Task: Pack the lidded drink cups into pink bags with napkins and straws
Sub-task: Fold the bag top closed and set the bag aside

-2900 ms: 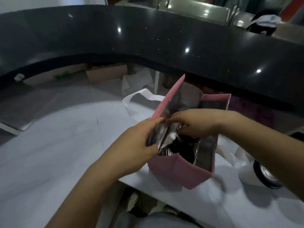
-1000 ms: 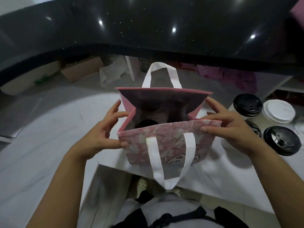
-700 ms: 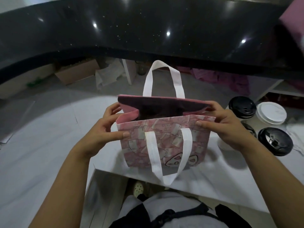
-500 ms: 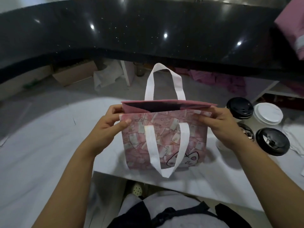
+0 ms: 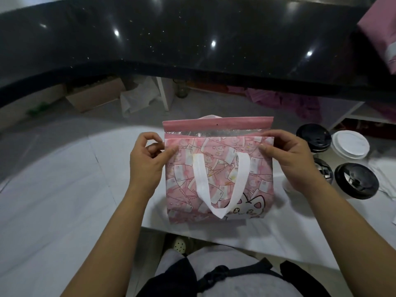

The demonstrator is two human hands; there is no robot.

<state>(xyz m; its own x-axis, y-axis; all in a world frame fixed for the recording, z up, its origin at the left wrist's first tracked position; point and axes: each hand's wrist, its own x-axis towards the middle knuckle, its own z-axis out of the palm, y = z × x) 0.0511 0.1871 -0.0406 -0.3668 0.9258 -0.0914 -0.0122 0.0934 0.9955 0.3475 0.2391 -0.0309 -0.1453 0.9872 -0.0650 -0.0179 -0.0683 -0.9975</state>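
A pink bag (image 5: pixel 218 168) with a banknote print, a cartoon cat and white handles stands upright near the front edge of the white table (image 5: pixel 64 189). Its mouth is pressed nearly flat; only a strip of silver lining shows, and whatever is inside is hidden. My left hand (image 5: pixel 147 161) pinches the bag's top left corner. My right hand (image 5: pixel 289 161) pinches the top right corner. To the right stand lidded cups: two with black lids (image 5: pixel 312 137) (image 5: pixel 356 181), one with a white lid (image 5: pixel 350 146), and one more partly hidden behind my right hand.
A black curved counter (image 5: pixel 192 39) runs across the back. Another pink bag (image 5: pixel 381 33) sits at the top right. White napkins (image 5: pixel 385 168) lie at the right edge. Cardboard boxes and cloth are on the floor under the counter.
The bag stood open with a dark cup visible inside; my hands have brought its two sides together so the mouth is almost flat. The rear handle has dropped behind the back panel.
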